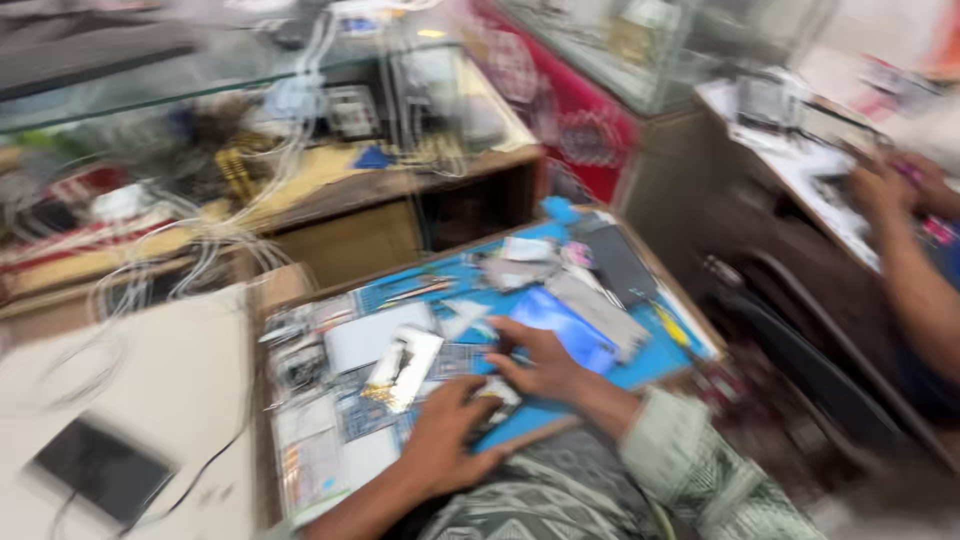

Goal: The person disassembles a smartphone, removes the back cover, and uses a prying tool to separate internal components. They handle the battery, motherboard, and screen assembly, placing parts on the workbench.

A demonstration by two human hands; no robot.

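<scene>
Frame heavily blurred. Both hands sit at the near edge of the blue mat [640, 365], which covers the small table [268, 300]. Left hand [450, 435] and right hand [540, 365] close together over a small dark part [497, 392]; fingers curled, grip can't tell. Glowing blue phone screen [560, 325] just beyond the right hand. Silver board [403, 368] beside the left hand. A co-worker's hand [885, 190] rests on a separate bench far right.

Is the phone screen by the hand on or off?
On: the flat rectangular phone screen glows bright blue beside the person's right hand.
</scene>
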